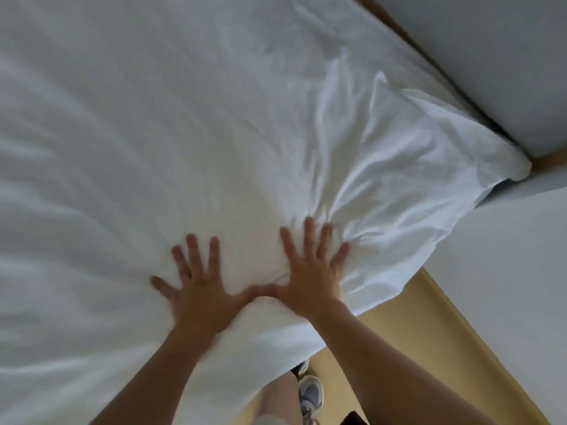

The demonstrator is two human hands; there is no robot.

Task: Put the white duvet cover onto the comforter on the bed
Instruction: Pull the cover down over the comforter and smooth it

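Your forearms reach in low: left hand [196, 289] and right hand [310, 277] lie flat, fingers [310, 234] splayed straight, gripping nothing, pressing the white duvet cover [214, 118] spread over the bed, probably to push the comforter inside toward the limp corner [429, 167].

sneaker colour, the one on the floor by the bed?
Grey with white trim and laces. The sneaker shows in the head view, near the bottom edge.
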